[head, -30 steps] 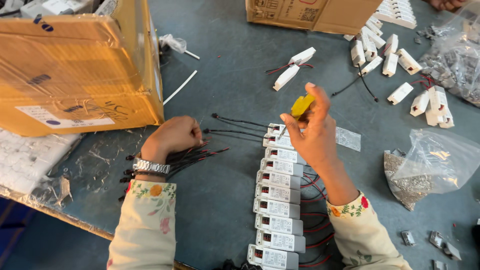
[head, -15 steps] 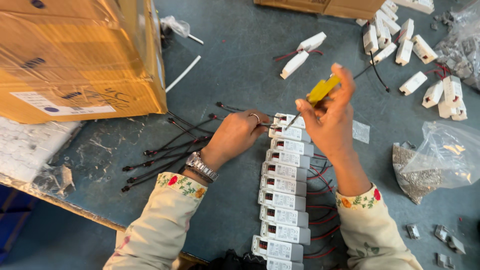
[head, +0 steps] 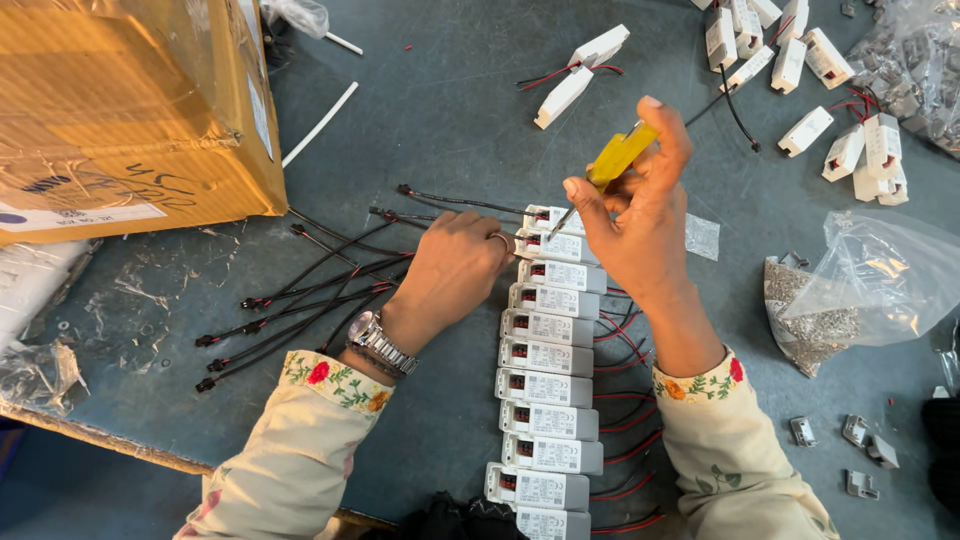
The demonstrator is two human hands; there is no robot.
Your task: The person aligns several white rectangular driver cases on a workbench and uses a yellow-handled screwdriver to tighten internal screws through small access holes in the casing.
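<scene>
screwdriver handle (head: 620,155): glossy yellow plastic | box (head: 120,110): taped cardboard | watch (head: 378,340): shiny metal

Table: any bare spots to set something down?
Free: the patch between box and the two loose white modules; also right of the module row, below the bag. Crowded: the cables left of the left hand, and the top right pile.
</scene>
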